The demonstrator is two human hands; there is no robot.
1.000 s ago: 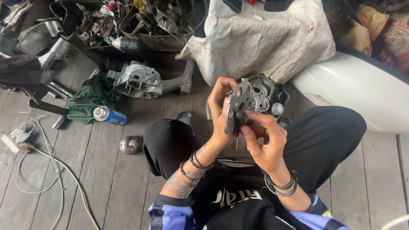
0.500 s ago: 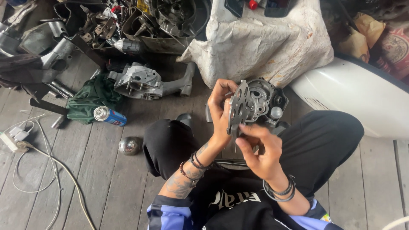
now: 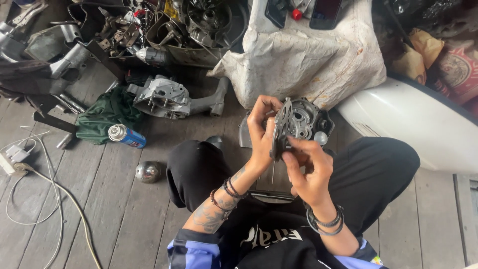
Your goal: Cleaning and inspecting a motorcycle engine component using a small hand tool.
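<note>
I sit cross-legged on a wooden floor. My left hand [image 3: 260, 134] grips a flat, dark grey metal plate [image 3: 280, 130] with several holes, held on edge above my lap. My right hand [image 3: 308, 169] pinches the plate's lower edge from the right side. Just behind the plate, a grey cast engine casing [image 3: 304, 119] rests on the floor between my knees.
A larger grey engine case [image 3: 162, 97] lies at upper left beside a green cloth [image 3: 107, 117] and a blue spray can [image 3: 127, 136]. A round metal cap [image 3: 148, 171], white cables [image 3: 35, 189], a dirty white sack [image 3: 303, 60], a white curved body panel [image 3: 413, 124] and a parts pile [image 3: 164, 25] surround me.
The plate has turned from facing me to nearly edge-on. My right hand slid down to its lower edge; my left hand stays on its left side.
</note>
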